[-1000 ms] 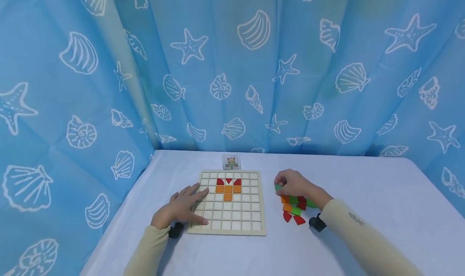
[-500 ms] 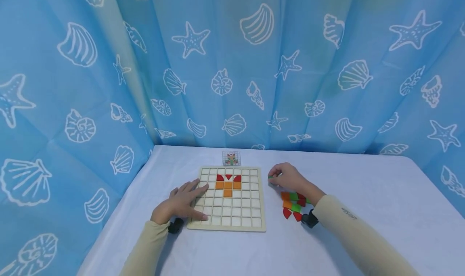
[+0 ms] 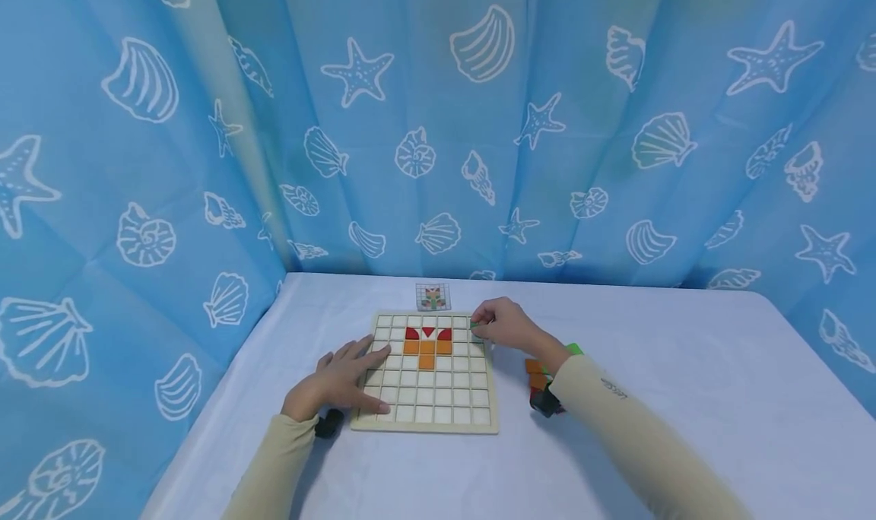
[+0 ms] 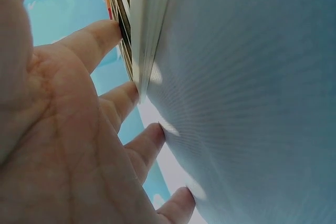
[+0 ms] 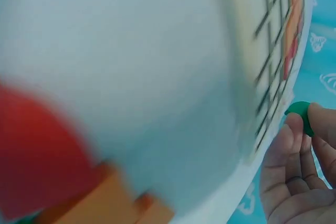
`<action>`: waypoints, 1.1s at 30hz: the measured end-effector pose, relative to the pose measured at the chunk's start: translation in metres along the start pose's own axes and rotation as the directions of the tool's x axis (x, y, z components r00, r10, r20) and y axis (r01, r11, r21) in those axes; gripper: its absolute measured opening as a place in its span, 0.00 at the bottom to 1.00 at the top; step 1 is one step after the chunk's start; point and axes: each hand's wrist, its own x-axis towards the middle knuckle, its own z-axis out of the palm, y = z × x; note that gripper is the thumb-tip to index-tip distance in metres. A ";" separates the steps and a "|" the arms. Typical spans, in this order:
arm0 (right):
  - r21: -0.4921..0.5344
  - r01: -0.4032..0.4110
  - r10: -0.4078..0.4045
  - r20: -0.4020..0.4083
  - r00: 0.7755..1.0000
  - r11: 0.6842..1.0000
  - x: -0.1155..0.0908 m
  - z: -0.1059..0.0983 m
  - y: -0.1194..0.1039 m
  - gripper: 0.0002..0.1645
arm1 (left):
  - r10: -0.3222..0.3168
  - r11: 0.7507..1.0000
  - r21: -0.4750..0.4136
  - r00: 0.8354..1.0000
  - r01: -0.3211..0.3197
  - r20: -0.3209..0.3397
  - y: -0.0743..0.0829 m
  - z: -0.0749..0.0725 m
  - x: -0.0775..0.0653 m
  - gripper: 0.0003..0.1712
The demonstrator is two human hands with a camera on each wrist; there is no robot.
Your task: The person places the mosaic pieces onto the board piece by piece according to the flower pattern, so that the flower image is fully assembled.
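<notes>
A small green piece (image 5: 300, 112) is pinched between the thumb and fingertips of the right hand (image 3: 506, 324), above the right edge of the grid board (image 3: 424, 428), near its far right corner. The board lies left of the middle of the worktop (image 3: 657, 345), towards its far edge. The left hand (image 3: 335, 382) is spread wide across the board's left edge, holding nothing.

The green piece could slip, since only fingertips seem to carry it. If the left hand pushes unevenly, the board may turn and its pieces shift. The right wrist's black device (image 3: 545, 401) hangs over the loose pieces (image 3: 537, 381) and might drag them about if the arm dips.

Counted, there are one board, one green piece in the grip, three red pieces (image 3: 445, 334) and four orange squares (image 3: 427, 347) set in the grid. Beside the board's right edge, at least two loose orange pieces show, with some red and green; the sleeve (image 3: 636, 421) hides the rest, so their total cannot be told. One picture card (image 3: 433, 297) lies by the worktop's far edge, before a shell-patterned curtain (image 3: 424, 79).
</notes>
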 end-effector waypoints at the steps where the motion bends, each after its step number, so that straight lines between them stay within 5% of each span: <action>1: 0.005 -0.004 0.004 0.002 1.000 1.000 0.002 0.002 -0.004 0.08 | -0.002 1.000 0.001 1.000 0.002 -0.002 0.000 -0.001 0.000 0.61; 19: 0.119 0.074 -0.090 0.138 0.986 0.990 0.012 0.052 -0.051 0.07 | 0.019 1.000 0.000 1.000 -0.019 0.000 -0.001 0.000 0.001 0.61; 33: 0.080 0.109 -0.123 0.199 0.972 0.991 0.011 0.073 -0.068 0.05 | 0.031 0.999 0.009 1.000 -0.031 -0.006 0.000 -0.003 -0.001 0.61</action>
